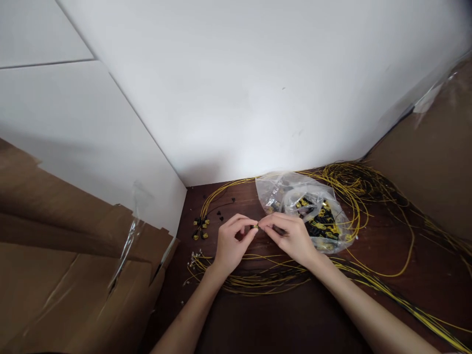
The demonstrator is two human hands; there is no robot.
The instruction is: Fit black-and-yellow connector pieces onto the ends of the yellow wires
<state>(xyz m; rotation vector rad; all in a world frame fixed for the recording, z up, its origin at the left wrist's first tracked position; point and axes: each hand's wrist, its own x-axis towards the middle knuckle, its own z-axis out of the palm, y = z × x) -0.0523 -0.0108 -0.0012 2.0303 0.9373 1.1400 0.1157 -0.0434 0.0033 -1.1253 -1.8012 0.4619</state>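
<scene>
My left hand [234, 242] pinches a small black and yellow part [254, 226] between thumb and fingertips. Touching or nearly touching it from the right, my right hand [289, 235] has its fingers pinched together; what they hold is too small to make out. Just behind my right hand lies an open clear plastic bag [273, 189] with many black and yellow pieces [324, 221] in it. Yellow and black wires [258, 290] run in a bundle beneath both wrists. Left of my hands, several wires end in black and yellow connectors [201, 228].
A coil of yellow and black wire [346, 179] rests on the dark brown table [398, 250] at the back right. Small black bits [220, 215] lie behind my left hand. Cardboard [73, 285] borders the left, more cardboard [435, 162] the right, and a white wall [228, 98] the back.
</scene>
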